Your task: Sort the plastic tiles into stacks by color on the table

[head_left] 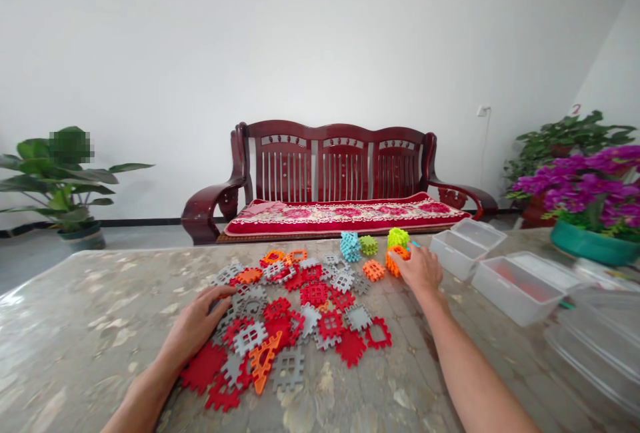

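On the table, red, grey and orange interlocking plastic tiles [315, 294] lie in a loose, overlapping heap. My left hand [203, 316] rests at the heap's left edge, fingers loosely extended over some grey tiles and gripping none. At the far right of the heap, my right hand [423, 272] is closed with its thumb against a stack of orange tiles [395, 261]; its other fingers are partly hidden. Beside that stack are a yellow-green stack [398, 238] and a bit of blue. Further left stand a light-blue stack [350, 246], a green stack [369, 245] and a smaller orange stack [373, 270].
Clear plastic boxes [517, 296] stand right of my right arm, one with something reddish inside. Clear lids [595, 346] lie nearer me. Purple flowers in a teal pot [593, 246] sit at the right. A wooden bench [320, 153] stands beyond the table.
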Action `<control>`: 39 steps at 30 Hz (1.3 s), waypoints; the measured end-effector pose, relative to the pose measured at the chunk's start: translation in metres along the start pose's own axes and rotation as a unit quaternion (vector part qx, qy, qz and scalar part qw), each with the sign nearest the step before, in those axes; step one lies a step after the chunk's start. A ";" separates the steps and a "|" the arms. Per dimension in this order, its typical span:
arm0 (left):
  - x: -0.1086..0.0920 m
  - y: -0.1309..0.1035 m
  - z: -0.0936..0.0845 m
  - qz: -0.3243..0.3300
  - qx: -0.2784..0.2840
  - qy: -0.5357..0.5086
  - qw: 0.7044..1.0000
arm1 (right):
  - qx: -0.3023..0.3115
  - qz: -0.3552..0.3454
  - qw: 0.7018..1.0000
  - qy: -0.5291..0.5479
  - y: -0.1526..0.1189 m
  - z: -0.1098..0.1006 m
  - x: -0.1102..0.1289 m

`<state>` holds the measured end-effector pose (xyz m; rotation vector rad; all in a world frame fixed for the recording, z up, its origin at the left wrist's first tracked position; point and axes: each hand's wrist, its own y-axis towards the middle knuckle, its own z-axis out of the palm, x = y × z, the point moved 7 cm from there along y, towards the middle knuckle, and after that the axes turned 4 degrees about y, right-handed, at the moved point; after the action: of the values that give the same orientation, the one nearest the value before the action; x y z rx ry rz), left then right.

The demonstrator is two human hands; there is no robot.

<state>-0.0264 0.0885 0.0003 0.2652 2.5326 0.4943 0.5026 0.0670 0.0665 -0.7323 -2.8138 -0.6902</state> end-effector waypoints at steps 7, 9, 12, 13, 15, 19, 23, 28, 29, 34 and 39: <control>-0.003 -0.001 -0.002 0.006 -0.005 0.002 1.000 | 0.000 -0.016 1.000 0.007 0.000 0.007 0.001; -0.003 -0.002 -0.002 0.004 -0.002 0.001 1.000 | -0.004 -0.010 1.000 0.022 -0.001 0.010 0.000; -0.001 -0.002 -0.001 0.001 -0.002 -0.004 1.000 | -0.004 0.013 0.999 0.047 -0.005 0.013 -0.004; -0.001 -0.002 0.000 0.000 -0.003 -0.005 1.000 | -0.003 0.021 0.998 0.053 -0.007 0.014 -0.005; 0.000 -0.001 0.001 0.001 -0.006 -0.007 1.000 | -0.003 0.032 0.998 0.059 -0.010 0.015 -0.007; -0.001 -0.001 0.001 0.003 -0.005 -0.009 1.000 | 0.005 0.047 0.997 0.066 -0.012 0.019 -0.009; -0.002 -0.002 -0.001 0.003 -0.008 -0.005 1.000 | 0.013 0.061 0.996 0.069 -0.012 0.023 -0.009; -0.003 -0.002 -0.001 0.004 -0.009 -0.007 1.000 | 0.010 0.060 0.996 0.069 -0.010 0.026 -0.009; -0.003 -0.002 -0.001 0.004 -0.009 -0.007 1.000 | 0.010 0.059 0.996 0.068 -0.009 0.027 -0.009; -0.001 -0.002 0.000 0.007 -0.009 -0.003 1.000 | 0.023 0.071 0.995 0.062 -0.008 0.031 -0.011; 0.000 -0.001 0.000 0.004 -0.009 -0.003 1.000 | 0.030 0.066 0.994 0.081 -0.010 0.033 -0.013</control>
<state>-0.0267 0.0873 -0.0006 0.2714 2.5204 0.5176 0.5081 0.0694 0.0308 -0.8046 -2.6004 -0.6118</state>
